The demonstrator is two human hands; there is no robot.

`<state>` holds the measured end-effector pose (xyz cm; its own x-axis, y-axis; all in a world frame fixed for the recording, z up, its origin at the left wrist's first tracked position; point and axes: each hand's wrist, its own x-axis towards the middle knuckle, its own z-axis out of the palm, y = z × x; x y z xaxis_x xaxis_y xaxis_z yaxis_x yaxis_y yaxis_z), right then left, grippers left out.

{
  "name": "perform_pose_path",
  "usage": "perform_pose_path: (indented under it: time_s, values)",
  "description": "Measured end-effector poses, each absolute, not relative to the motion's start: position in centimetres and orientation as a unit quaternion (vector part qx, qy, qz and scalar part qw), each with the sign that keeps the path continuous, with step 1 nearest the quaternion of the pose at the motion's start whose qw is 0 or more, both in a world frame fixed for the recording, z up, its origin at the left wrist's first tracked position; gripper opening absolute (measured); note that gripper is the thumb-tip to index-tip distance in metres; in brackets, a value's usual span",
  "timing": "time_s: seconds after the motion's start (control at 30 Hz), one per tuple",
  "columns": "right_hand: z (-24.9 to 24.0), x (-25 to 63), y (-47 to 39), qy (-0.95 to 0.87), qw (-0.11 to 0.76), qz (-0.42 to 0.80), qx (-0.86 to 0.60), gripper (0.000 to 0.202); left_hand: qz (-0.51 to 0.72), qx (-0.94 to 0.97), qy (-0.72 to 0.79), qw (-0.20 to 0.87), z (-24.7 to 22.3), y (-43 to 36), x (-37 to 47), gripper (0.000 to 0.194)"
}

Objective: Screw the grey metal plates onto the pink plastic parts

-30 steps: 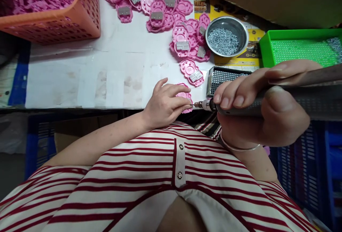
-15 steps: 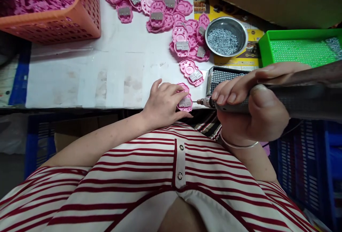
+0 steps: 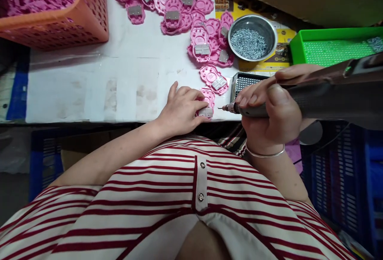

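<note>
Pink paw part (image 3: pixel 207 102) is now pressed flat at worktop (image 3: pixel 131 80) edge under left hand (image 3: pixel 181 108); driver (image 3: pixel 299 102), in right hand (image 3: pixel 277 112) closed grip, is backed off, bit clear of part.

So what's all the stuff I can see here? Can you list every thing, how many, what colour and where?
pink part: one, pink with a grey metal plate, table's near edge, under the left fingers
loose pink parts: many, pink, heaped across the far table
orange basket: one, orange, far left, full of pink pieces
metal bowl: one, silver, holds small screws, right of the heap
green tray: one, green, far right
black grid tray: one, black, behind the driver tip
table: one, white
electric screwdriver: one, dark grey, tip just right of the pink part
left hand: pressing the pink part
right hand: gripping the screwdriver, silver bangle on the wrist
</note>
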<state>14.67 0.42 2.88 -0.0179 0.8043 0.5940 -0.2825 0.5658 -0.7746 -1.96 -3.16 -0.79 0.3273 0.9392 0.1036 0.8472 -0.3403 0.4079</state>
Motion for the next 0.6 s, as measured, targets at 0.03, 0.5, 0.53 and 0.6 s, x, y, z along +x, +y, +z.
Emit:
perform_pose_path:
  time_s: [0.03,0.5,0.53,0.6]
  values:
    - [3.0,14.6,0.3,-0.58,0.682,0.391,-0.212,0.009,0.162,0.803,0.557,0.137,-0.9,-3.2,-2.0,0.025]
    - [1.5,14.0,1.4,-0.551,0.674,0.437,-0.228,0.031,0.125,0.838,0.528,0.061,-0.8,-3.4,-1.8,0.026]
    - [1.4,14.0,1.4,-0.543,0.672,0.445,-0.235,0.034,0.125,0.839,0.525,0.062,-0.8,-3.4,-1.8,0.026]
    - [1.3,14.1,1.3,-0.532,0.665,0.458,-0.256,0.036,0.125,0.844,0.518,0.059,-0.8,-3.3,-2.0,0.027]
